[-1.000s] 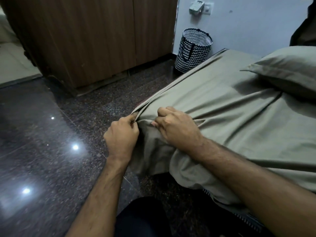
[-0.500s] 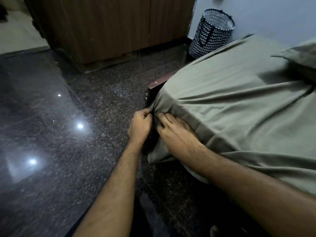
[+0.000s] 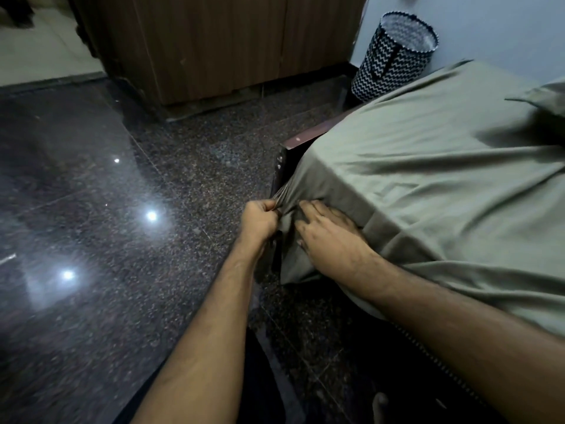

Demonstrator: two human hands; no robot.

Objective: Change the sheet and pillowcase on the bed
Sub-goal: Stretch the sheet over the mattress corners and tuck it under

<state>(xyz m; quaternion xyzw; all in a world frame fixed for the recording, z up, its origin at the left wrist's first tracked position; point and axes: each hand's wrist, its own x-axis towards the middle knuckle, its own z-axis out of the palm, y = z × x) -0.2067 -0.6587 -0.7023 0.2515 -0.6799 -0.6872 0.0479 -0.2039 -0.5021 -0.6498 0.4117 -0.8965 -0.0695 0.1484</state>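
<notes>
- Sheet [image 3: 434, 179]: olive-green, spread over the mattress on our right, its corner gathered at the near-left corner of the bed and hanging in a loose flap toward the floor.
- Left hand [image 3: 258, 220]: fingers curled into a fist, pinching a bunched pleat of the sheet right at the corner; the cloth fans out taut from this grip.
- Right hand [image 3: 328, 232]: fingers fairly straight, laid flat against the side of the mattress just beside the left hand, pressing the cloth in; the fingertips sink into a fold.
- Step in hand, as we judge it: fitting and tucking the corner of the sheet, not stripping it. Which sheet this is, fresh or used, we cannot tell.
- Next move, as we judge it: we need to draw the pleat snug round the corner and push the hanging flap under the mattress, keeping tension so the top stays smooth; several long creases run across the top from this corner.
- Pillow [image 3: 547, 93]: only an edge shows at far right, in matching green, lying on the sheet.
- Bed frame [image 3: 301, 139]: dark wood corner, bare just above our hands.
- Floor [image 3: 122, 240]: dark polished speckled stone, reflecting bright points of light.
- Wardrobe [image 3: 214, 44]: brown wood panels, standing across the floor from the bed.
- Basket [image 3: 394, 56]: black-and-white zigzag pattern, upright against the pale wall, beside the far corner of the bed.
</notes>
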